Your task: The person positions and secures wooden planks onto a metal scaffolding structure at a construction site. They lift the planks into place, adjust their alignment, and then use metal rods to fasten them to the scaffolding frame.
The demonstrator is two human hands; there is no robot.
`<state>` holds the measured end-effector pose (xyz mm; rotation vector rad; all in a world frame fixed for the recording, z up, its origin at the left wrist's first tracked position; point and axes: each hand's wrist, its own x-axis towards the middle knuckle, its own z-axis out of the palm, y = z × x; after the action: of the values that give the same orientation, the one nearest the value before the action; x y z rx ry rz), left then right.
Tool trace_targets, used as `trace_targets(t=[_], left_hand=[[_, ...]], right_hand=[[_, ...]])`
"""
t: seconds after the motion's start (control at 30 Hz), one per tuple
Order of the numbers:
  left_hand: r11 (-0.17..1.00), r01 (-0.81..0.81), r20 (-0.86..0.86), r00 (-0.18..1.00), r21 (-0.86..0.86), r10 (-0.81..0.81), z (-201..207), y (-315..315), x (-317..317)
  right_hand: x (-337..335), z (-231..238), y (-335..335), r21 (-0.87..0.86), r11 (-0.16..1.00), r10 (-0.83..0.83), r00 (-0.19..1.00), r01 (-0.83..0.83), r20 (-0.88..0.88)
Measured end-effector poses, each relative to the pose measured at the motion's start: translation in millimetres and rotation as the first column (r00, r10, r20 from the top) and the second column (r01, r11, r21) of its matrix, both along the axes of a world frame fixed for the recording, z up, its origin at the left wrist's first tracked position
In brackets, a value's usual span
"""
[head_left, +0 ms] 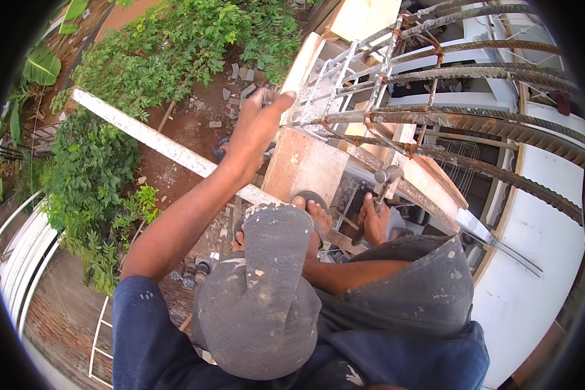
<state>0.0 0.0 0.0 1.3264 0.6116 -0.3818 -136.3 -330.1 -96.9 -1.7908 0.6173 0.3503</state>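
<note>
My left hand [257,127] reaches forward with bent, closed fingers. Its thumb touches the edge of an upright wooden board [303,62]; a small greyish thing shows at the fingers, too small to name. Lower and to the right, my right hand [373,221] is wrapped round the handle of a hammer [389,177], its metal head uppermost. A plywood panel [304,162] lies between the hands, with my sandalled foot [315,211] at its near edge. My bent knees in grey, paint-spotted trousers [260,292] hide part of my right forearm.
Rusty rebar [487,120] with tied stirrups juts across the upper right. A long white-spattered timber [143,135] slants across the left, beneath my left arm. Far below lie rubble [240,73] and leafy bushes [175,45]. A white panel [533,279] stretches along the right.
</note>
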Motion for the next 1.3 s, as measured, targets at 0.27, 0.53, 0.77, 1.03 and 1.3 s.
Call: trace_targets(t=[0.27,0.53,0.77,1.03,1.3], left_hand=[[0.924,0.095,-0.217,0.959,-0.37,-0.185,-104.0,-104.8,-85.3],[0.954,0.297,-0.129,0.945,-0.049,-0.301,-121.2,-125.6,-104.4],[0.87,0.414,0.036,0.898,0.267,-0.438,-104.4,-118.8,-89.1],[0.696,0.334,0.286,0.736,0.636,-0.614,-119.2,-99.6,-70.5],[0.512,0.31,0.259,0.592,0.801,-0.763,-146.0,-101.3,-87.6]], right_hand=[[2.6,8.5,25.1,0.055,0.994,0.105,0.986,-0.099,-0.127],[-12.0,13.0,36.5,0.007,0.991,0.135,0.966,-0.137,-0.218],[-5.4,8.6,25.9,-0.213,0.945,0.182,0.94,-0.248,-0.289],[-2.3,5.1,23.1,-0.254,0.91,0.255,0.924,-0.329,-0.285],[-7.3,7.9,22.5,-0.296,0.892,0.246,0.916,-0.342,-0.316]])
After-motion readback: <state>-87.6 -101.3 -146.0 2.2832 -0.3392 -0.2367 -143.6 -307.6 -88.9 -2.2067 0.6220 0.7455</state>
